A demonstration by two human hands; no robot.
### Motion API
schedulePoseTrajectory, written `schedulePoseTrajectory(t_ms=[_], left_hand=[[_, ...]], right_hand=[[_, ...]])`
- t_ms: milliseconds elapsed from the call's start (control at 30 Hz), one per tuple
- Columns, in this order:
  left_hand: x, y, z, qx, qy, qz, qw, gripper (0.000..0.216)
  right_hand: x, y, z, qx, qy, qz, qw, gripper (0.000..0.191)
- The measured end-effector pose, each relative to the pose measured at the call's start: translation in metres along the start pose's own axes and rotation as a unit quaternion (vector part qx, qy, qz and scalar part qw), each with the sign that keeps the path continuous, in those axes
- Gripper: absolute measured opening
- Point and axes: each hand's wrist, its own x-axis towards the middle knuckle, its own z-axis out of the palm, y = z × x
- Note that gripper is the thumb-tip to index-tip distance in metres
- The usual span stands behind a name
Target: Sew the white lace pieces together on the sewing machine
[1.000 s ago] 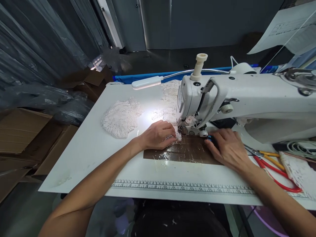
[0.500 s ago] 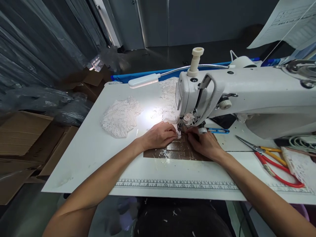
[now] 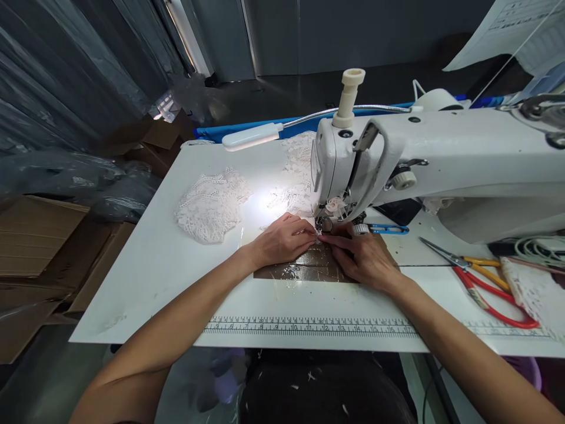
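Note:
My left hand (image 3: 286, 238) is closed on the edge of a white lace piece (image 3: 295, 197), just left of the needle area of a white sewing machine (image 3: 335, 165). From the right, my right hand (image 3: 359, 256) reaches in with its index finger stretched toward the left fingertips. Its fingertips meet the lace edge in front of the presser foot (image 3: 323, 224), pinching it as far as I can make out. Under both hands lies a brown taped plate (image 3: 304, 268). The lace runs back behind the left hand beneath the lamp light.
A crumpled lace piece (image 3: 212, 206) lies on the left of the white table (image 3: 145, 277). Red-handled scissors (image 3: 489, 300), a yellow-handled tool (image 3: 489, 274) and blue thread snips (image 3: 388, 229) lie to the right. A ruler strip (image 3: 309, 325) follows the front edge. Cardboard boxes (image 3: 44, 241) stand at left.
My right hand has moved left and slightly toward me, bringing its index finger to the left fingertips. My left hand keeps its place by the presser foot. The view has shifted slightly.

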Motion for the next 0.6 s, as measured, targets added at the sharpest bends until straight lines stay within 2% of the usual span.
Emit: schedulePoseTrajectory(t_ms=[333,600], left_hand=[[0.0004,-0.0011,0.0011,0.038,0.005,0.016,0.999,0.014],[0.0010,-0.0014,-0.0007,0.011,-0.008,0.012,1.000,0.014]], right_hand=[[-0.0010,0.0082,0.0025,0.016,-0.008,0.002,1.000,0.036],[-0.0011,0.0049,0.0031,0.026,-0.003,-0.001,1.000,0.035]])
